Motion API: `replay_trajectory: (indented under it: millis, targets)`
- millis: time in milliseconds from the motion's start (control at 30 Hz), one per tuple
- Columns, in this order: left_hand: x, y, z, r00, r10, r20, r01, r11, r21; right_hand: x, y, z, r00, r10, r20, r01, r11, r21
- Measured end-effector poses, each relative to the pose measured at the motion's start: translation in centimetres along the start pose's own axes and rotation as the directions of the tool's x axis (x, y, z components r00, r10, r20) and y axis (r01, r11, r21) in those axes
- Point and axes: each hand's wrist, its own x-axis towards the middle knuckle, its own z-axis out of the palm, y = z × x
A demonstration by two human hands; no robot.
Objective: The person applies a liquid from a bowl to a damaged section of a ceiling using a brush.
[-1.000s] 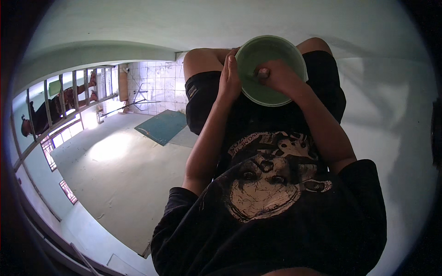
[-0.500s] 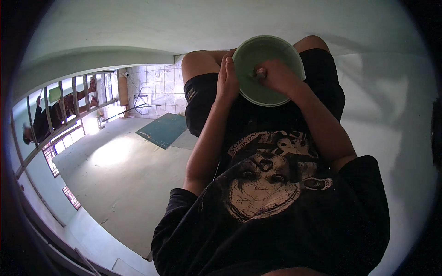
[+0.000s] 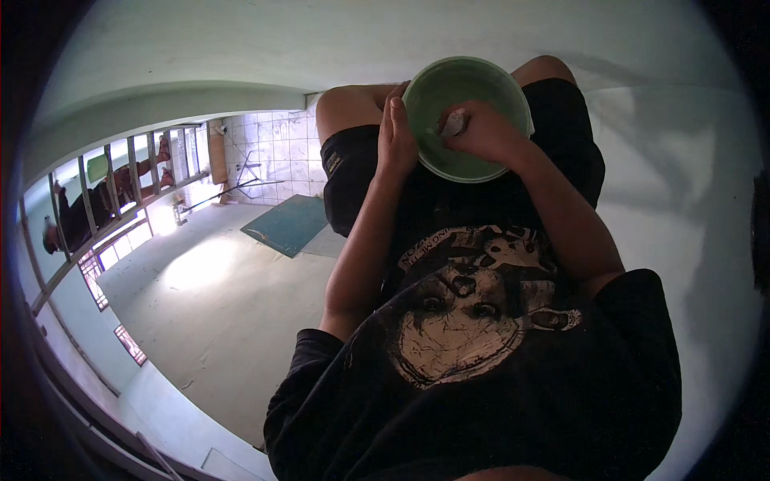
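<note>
A round green bucket [image 3: 465, 78] rests between my thighs, its wide mouth facing up. My left hand [image 3: 397, 140] lies against its left side at the rim, fingers held together, and steadies it. Inside the mouth, my right hand [image 3: 489, 136] is closed around a small whitish-grey lump [image 3: 455, 123]. What the lump is made of cannot be made out. The contents at the bottom of the bucket are too dim to tell.
Beyond the railing [image 3: 132, 168] at the left is another person [image 3: 88, 210] beside a light green container [image 3: 97, 167]. A dark green board [image 3: 286, 225] lies on the pale floor [image 3: 200, 329]. Thin dark metal bars [image 3: 249, 183] stand by the tiled wall [image 3: 277, 140].
My right hand has turned and shifted slightly inside the bucket, showing more of the pale lump. The bucket has tilted or shifted a little. My left hand stays against its side.
</note>
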Motion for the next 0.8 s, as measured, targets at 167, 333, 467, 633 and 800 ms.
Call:
replay_trajectory:
  millis: [167,333,467,633,800]
  targets:
    - [0.1,-1.2,-0.7,1.000,-0.013,0.005,0.013,1.000,0.011,1.0,0.6,0.2,0.997,0.040,0.072,-0.046,0.996,0.082]
    - [0.0,-1.0,-0.9,1.000,0.018,0.026,-0.019,1.000,0.022,1.2,0.7,0.0,0.997,0.070,0.033,-0.073,0.992,0.100]
    - [-0.1,-0.5,-0.4,1.000,0.012,0.004,-0.012,0.999,0.038,1.1,0.7,0.1,0.994,0.079,0.078,-0.090,0.984,0.151]
    - [0.3,-0.8,-0.9,0.999,0.014,0.038,-0.014,1.000,-0.010,0.4,-0.3,-1.2,0.999,0.041,0.031,-0.046,0.982,0.182]
    - [0.0,0.2,-1.2,1.000,0.000,0.005,0.000,1.000,-0.002,-2.4,-3.2,-5.7,0.999,-0.025,-0.028,0.030,0.987,0.161]
